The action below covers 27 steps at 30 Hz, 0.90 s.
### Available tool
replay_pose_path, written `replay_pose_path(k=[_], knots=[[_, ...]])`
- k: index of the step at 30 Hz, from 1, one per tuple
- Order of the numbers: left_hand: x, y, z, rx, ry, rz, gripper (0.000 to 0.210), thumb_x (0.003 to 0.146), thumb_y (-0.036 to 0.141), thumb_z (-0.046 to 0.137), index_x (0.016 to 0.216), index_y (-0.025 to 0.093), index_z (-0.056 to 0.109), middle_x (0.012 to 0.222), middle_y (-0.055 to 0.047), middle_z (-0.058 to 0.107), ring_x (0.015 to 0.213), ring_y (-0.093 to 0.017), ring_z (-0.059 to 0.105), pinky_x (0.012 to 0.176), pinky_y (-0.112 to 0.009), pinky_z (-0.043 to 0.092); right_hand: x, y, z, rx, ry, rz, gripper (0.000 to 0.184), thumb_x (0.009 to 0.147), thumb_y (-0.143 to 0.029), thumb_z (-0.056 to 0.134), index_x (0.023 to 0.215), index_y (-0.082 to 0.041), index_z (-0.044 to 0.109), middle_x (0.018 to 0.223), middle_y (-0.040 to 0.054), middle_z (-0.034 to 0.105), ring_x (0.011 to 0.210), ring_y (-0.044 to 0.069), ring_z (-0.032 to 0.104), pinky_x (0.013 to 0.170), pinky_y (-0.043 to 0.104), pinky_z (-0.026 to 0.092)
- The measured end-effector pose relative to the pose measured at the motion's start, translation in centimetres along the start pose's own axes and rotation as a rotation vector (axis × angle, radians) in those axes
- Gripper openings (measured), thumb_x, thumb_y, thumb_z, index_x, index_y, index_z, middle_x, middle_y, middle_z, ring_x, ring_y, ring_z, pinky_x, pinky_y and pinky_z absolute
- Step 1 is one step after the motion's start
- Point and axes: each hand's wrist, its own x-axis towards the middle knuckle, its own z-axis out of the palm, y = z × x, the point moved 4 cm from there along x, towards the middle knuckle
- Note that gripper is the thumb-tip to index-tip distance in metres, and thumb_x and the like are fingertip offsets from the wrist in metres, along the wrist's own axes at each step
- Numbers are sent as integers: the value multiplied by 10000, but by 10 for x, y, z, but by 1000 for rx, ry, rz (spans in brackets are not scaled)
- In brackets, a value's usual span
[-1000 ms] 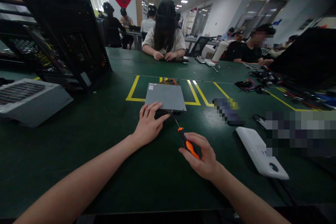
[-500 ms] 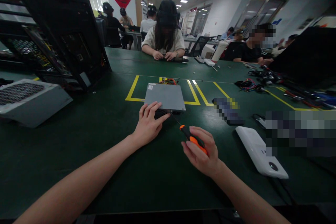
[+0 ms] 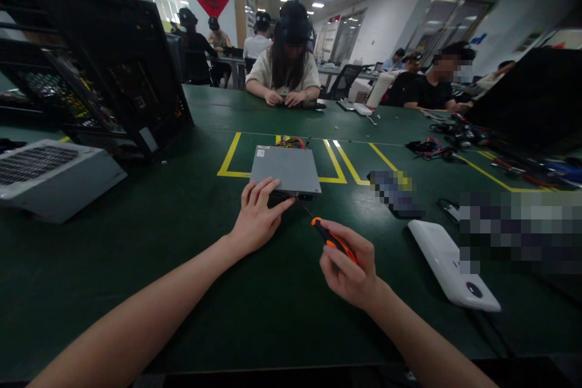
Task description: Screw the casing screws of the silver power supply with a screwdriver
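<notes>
A flat grey computer power supply (image 3: 288, 167) lies on the green table, with coloured wires at its far end. My left hand (image 3: 257, 212) grips its near left corner, fingers on the top plate and thumb along the dark near face. In my right hand (image 3: 352, 260) is an orange and black screwdriver (image 3: 322, 229), its handle between thumb and fingers. The thin shaft slants up and left to the near face of the power supply, by my left thumb. Exactly where the tip touches I cannot tell.
At the left stand a black computer case (image 3: 131, 66) and a second grey power supply (image 3: 63, 182). A white power bank (image 3: 454, 267) and a blurred phone (image 3: 393, 193) lie to the right, cable bundles (image 3: 430, 148) beyond. Another person (image 3: 286, 66) works across the table.
The fingers of my right hand have shifted and closed further around the screwdriver handle. My left hand and the power supply stay in place.
</notes>
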Motion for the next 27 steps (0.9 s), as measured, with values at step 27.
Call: replay_pose_path(k=[27], knots=[[1,1,0,29,-29,-9,399,781,132,513,1140,301,554,1331,-105,338,1271,-291,271,1022,-514,206,-4,3,-3,-39,22,38,423,698,9,586,1060,-192,496,1208,102,431,1061,220,524,795,357,558]])
